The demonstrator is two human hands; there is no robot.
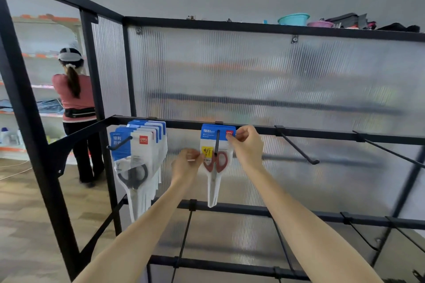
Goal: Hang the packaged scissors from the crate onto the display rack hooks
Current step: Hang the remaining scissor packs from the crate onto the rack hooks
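Note:
A packaged pair of red-handled scissors (215, 163) with a blue header card hangs on a black hook (216, 142) of the display rack's upper bar (322, 133). My right hand (246, 145) pinches the card's top right corner. My left hand (187, 163) pinches the package's left edge at the yellow label. Several packaged black-handled scissors (138, 156) hang in a stack on the hook to the left. The crate is out of view.
Bare hooks (299, 147) stick out from the upper bar to the right, and more from the lower bar (253, 210). A ribbed translucent panel backs the rack. A person (76, 110) stands at shelves far left. Basins (293, 19) sit on top.

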